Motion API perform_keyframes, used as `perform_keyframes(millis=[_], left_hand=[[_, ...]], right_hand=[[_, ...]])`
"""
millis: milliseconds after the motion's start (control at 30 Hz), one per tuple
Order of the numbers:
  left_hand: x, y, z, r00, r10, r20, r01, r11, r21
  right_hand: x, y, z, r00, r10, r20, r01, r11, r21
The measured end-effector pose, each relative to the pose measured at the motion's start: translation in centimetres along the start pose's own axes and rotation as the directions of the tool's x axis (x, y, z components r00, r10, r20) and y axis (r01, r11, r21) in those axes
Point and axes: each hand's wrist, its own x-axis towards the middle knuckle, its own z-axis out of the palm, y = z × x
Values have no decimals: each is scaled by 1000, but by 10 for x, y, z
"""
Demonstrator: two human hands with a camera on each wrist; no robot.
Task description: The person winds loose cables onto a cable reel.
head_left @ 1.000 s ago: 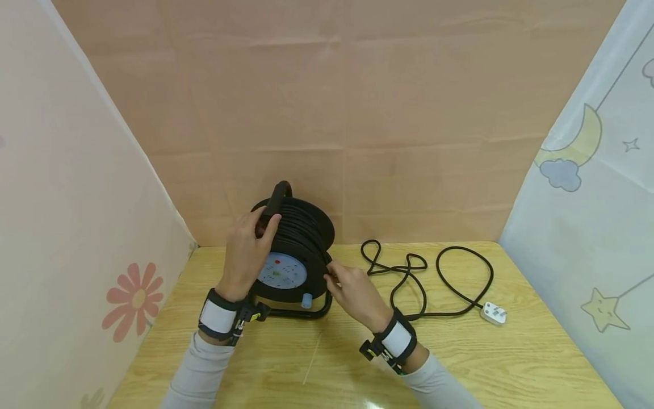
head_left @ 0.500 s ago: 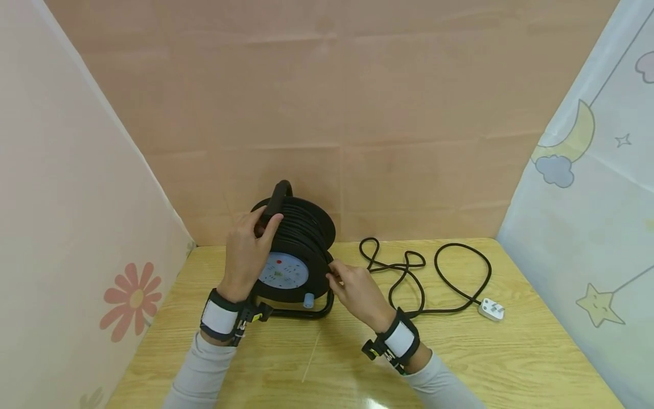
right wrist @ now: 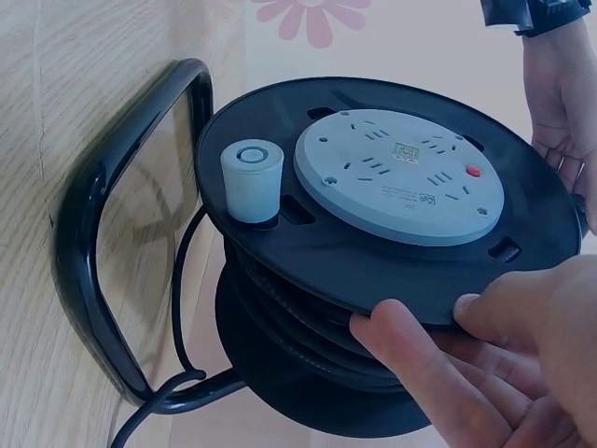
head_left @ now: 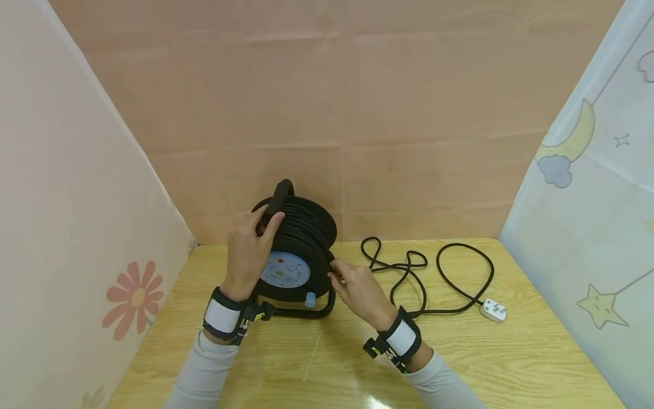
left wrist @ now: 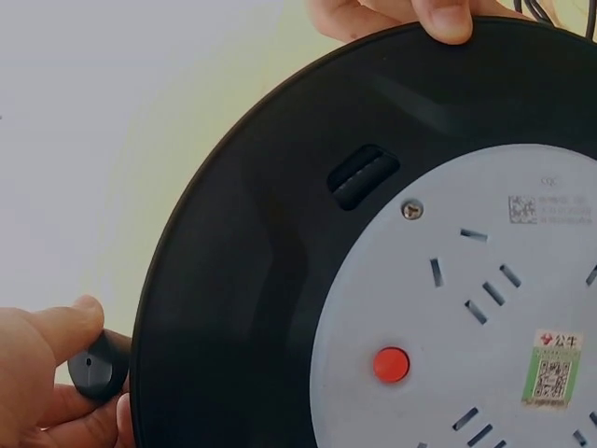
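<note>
A black cable reel [head_left: 318, 275] stands tilted on the table, with black cable wound on its drum. My left hand [head_left: 244, 258] grips the black handle [head_left: 278, 199] at its top; in the left wrist view the handle's end shows between thumb and fingers. My right hand [head_left: 361, 291] pinches the reel's right rim: in the right wrist view the thumb lies on the front disc's edge, with fingers behind it, partly hidden. On the disc sit a pale blue socket panel [right wrist: 401, 177] with a red button [right wrist: 474, 172] and a pale blue knob [right wrist: 252, 182].
Loose black cable [head_left: 444, 311] lies in loops on the wooden table [head_left: 460, 363], right of the reel, ending in a white plug [head_left: 493, 310]. The reel's black tube stand [right wrist: 79, 233] rests on the table. Paper-covered walls rise behind and at both sides.
Both hands keep their hold on the reel. The reel and hands shift very slightly to the right; the loose cable and plug stay in place.
</note>
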Motion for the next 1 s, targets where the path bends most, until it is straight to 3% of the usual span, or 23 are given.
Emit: perform_keyframes(millis=[500,733,867,1000], left_hand=[[0,4,2,1000,-1,9,1,1000,-10],[-9,1,-1,1000,-3,22,4,1000,-14],[-20,-4,-6,998,6,-64,-8,999,-32],[-40,-8,-14,986,34,-163,-44,997,-58]], right_hand=[[-4,6,-5,1000,19,-25,-19,1000,15],[-13,14,-2,996,92,22,-93,992,82],[-20,24,2,981,180,75,-187,979,88],[-25,37,5,955,276,113,-286,955,84]])
